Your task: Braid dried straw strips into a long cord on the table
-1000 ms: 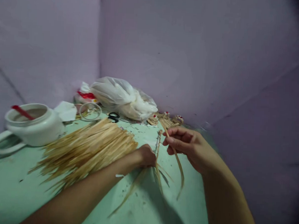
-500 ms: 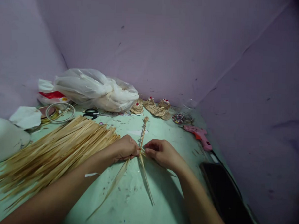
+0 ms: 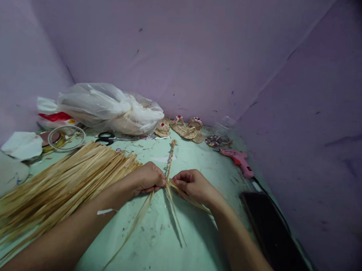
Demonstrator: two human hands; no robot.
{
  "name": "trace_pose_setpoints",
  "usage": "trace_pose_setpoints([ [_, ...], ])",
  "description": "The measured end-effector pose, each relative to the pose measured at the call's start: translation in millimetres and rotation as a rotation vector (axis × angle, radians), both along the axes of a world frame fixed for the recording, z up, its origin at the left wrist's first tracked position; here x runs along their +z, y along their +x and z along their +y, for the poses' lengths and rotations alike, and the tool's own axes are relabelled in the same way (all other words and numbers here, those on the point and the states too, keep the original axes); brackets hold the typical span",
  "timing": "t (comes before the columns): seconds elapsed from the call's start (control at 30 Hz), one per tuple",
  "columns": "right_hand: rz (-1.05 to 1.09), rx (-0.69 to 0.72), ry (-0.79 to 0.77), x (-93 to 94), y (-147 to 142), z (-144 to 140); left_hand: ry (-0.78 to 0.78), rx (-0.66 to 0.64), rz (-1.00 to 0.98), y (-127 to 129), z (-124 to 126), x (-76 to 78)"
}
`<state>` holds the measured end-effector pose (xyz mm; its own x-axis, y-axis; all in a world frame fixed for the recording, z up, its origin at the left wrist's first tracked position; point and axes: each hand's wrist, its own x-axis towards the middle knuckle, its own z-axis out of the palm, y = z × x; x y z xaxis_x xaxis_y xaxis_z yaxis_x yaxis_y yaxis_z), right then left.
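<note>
A narrow braid of dried straw-coloured fibre point(image 3: 170, 161) runs away from me along the pale green table, its knotted end farthest off. My left hand point(image 3: 149, 179) is closed at the braid's near end, with one loose strand point(image 3: 137, 219) trailing from under it toward me. Another strand point(image 3: 175, 215) hangs free between the hands. In a pinch of thumb and fingers, my right hand point(image 3: 193, 186) grips a third strand point(image 3: 196, 205), which passes under the palm and out to the right. Left of my left hand lies a large bundle of dry fibre strips point(image 3: 67, 186).
Along the back wall are a plastic bag point(image 3: 110, 108), woven slippers with red beads point(image 3: 185, 129) and a container of beads point(image 3: 215, 140). Scissors point(image 3: 105, 138) and a ring point(image 3: 67, 138) lie at left. To the right are a pink glue gun point(image 3: 238, 158) and a dark flat device point(image 3: 272, 231).
My right hand now pinches a strand that spreads out to the right. My left hand keeps its place on the braid. The whole view has shifted slightly.
</note>
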<state>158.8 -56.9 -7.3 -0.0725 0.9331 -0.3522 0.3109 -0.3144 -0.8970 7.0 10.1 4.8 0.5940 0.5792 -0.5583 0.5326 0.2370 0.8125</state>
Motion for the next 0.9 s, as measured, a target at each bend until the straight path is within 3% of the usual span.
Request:
trace_pose_setpoints([
  [0.17,0.135,0.015,-0.044,6.5,0.2,-1.3,0.015,-0.023,-0.015,-1.7,0.6,-5.5],
  [0.47,0.012,0.113,-0.012,3.1,-1.4,-1.6,0.022,-0.031,-0.007,-1.6,1.2,-4.2],
  [0.7,-0.256,0.022,0.089,-0.7,-9.7,-0.8,0.031,-0.006,0.024,-0.5,0.7,-7.0],
  [0.9,-0.443,0.047,0.205,0.8,-15.1,-2.9,0.047,0.005,0.036,0.8,-2.8,-2.5],
])
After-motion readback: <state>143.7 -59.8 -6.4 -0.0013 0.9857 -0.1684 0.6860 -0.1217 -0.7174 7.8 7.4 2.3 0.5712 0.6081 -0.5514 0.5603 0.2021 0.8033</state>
